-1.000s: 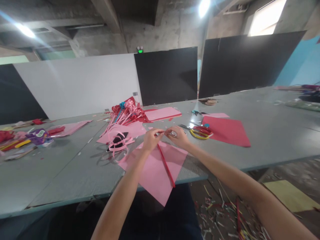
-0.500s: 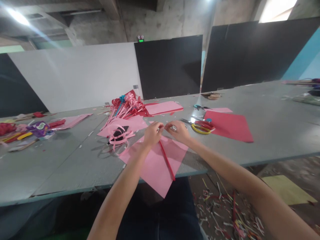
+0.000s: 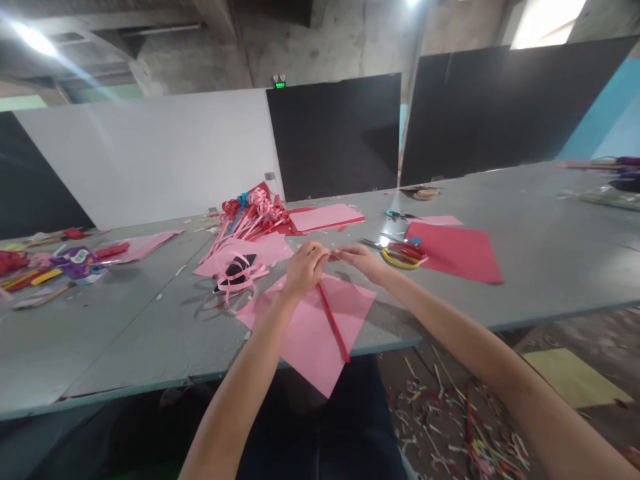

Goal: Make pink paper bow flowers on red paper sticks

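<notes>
- A long grey surface (image 3: 540, 260) runs below black and white wall panels, its top dull and littered with paper scraps.
- Since half a second ago the two hands have drawn closer together above the pink paper sheet (image 3: 310, 327).
- The left hand (image 3: 305, 267) is curled shut on the upper end of a thin red stick (image 3: 333, 321), which slants across that flat, matte sheet.
- The right hand (image 3: 364, 259) pinches the stick's tip, fingers nearly closed.
- Right of the sheet lie yellow-handled scissors (image 3: 397, 257) and a red paper sheet (image 3: 455, 252).

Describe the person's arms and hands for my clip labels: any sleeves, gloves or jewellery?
Both arms are bare from the bottom edge of the picture to the wrist, with no sleeves in view. The left hand and the right hand wear no gloves. No watch, bracelet or ring shows, though the fingers are too small to rule out a thin ring.
</notes>
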The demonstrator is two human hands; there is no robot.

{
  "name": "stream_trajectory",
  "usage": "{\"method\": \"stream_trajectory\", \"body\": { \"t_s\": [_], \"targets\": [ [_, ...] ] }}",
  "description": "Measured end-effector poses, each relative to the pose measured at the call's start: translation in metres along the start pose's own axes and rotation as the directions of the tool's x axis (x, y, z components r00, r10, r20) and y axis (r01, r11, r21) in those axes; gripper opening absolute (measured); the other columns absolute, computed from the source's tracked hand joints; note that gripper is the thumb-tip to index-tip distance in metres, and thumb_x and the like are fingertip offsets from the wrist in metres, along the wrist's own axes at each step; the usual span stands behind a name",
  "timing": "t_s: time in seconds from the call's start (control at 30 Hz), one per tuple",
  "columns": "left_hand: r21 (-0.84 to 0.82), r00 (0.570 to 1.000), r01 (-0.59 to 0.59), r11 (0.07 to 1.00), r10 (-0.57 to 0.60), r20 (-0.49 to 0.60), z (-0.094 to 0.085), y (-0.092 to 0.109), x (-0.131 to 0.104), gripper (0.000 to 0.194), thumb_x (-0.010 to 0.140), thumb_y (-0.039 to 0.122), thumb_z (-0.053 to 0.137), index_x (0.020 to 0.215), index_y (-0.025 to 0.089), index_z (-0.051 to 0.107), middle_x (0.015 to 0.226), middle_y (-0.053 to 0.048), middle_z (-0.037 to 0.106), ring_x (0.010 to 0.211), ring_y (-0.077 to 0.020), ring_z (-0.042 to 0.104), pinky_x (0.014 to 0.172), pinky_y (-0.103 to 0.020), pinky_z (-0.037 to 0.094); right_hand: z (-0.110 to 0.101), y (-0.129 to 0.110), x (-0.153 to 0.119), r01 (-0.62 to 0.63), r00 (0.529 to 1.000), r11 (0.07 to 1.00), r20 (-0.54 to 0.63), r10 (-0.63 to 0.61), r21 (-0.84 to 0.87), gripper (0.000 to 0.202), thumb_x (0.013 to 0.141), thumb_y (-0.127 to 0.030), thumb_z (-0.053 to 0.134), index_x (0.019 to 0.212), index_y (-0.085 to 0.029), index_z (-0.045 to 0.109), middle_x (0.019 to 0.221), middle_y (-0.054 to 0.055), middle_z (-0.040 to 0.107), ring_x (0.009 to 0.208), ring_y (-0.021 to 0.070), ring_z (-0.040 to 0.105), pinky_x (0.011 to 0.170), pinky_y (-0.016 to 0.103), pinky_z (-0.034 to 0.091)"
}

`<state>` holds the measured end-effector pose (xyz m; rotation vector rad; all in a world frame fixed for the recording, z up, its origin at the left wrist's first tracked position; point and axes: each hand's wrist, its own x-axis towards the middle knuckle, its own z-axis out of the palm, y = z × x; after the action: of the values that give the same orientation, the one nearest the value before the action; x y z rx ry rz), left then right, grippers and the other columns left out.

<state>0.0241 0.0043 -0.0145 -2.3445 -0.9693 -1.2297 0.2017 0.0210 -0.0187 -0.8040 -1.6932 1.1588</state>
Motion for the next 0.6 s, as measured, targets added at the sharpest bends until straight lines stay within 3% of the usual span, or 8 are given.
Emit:
{"method": "stream_trajectory", "body": {
  "t_s": [0.23,0.33,0.43,0.5,0.6],
  "targets": [
    [0.018,0.999,0.031,0.999,-0.031,0.014,-0.0041,0.0012,0.0024,0.019,0.087,0.026,0.046,0.094,0.023,0.064,0.094,-0.006,0.059,0.088,-0.0172,0.056,0.077,-0.030,0.046,-0.0057,-0.0024,-0.0005,-0.088,0.991,0.958,0.120,0.057,0.273,0.024,0.076,-0.041,0.061,0.081,-0.018,0.064,0.092,0.006,0.066,0.088,0.0148,0.060,0.085,0.031,0.044],
    [-0.027,0.998,0.053,0.998,-0.051,0.044,-0.0066,0.0040,0.0038,0.018,0.086,0.027,0.047,0.092,0.026,0.064,0.097,-0.006,0.060,0.091,-0.0191,0.056,0.078,-0.033,0.047,-0.0081,-0.0042,-0.0014,-0.117,0.986,0.944,0.153,0.072,0.308,0.020,0.077,-0.038,0.060,0.081,-0.018,0.063,0.092,0.006,0.065,0.087,0.0142,0.060,0.083,0.030,0.045],
    [-0.108,0.996,0.087,0.990,-0.089,-0.010,-0.0080,0.0064,0.0058,0.017,0.084,0.027,0.051,0.096,0.025,0.062,0.097,-0.006,0.059,0.089,-0.0190,0.057,0.079,-0.033,0.048,-0.0104,-0.0041,-0.0009,-0.039,0.990,0.977,0.141,0.010,0.208,0.017,0.074,-0.033,0.062,0.080,-0.017,0.064,0.087,0.004,0.065,0.082,0.0135,0.060,0.079,0.028,0.045],
    [-0.149,0.985,0.134,0.980,-0.149,-0.090,-0.0085,0.0067,0.0072,0.020,0.083,0.026,0.051,0.101,0.022,0.059,0.095,-0.006,0.059,0.086,-0.0175,0.057,0.077,-0.032,0.048,-0.0110,-0.0031,0.0003,0.065,0.994,0.997,0.081,-0.069,0.046,0.019,0.076,-0.034,0.059,0.079,-0.016,0.064,0.081,0.003,0.065,0.075,0.0127,0.059,0.073,0.027,0.045],
    [-0.140,0.975,0.157,0.978,-0.175,-0.133,-0.0091,0.0055,0.0079,0.012,0.084,0.025,0.049,0.091,0.020,0.057,0.085,-0.004,0.060,0.079,-0.0157,0.057,0.073,-0.030,0.048,-0.0099,-0.0024,0.0014,0.171,0.984,0.966,-0.017,-0.177,-0.195,0.021,0.078,-0.035,0.054,0.076,-0.017,0.065,0.075,0.001,0.066,0.068,0.0120,0.057,0.065,0.025,0.043]
  ]
}}
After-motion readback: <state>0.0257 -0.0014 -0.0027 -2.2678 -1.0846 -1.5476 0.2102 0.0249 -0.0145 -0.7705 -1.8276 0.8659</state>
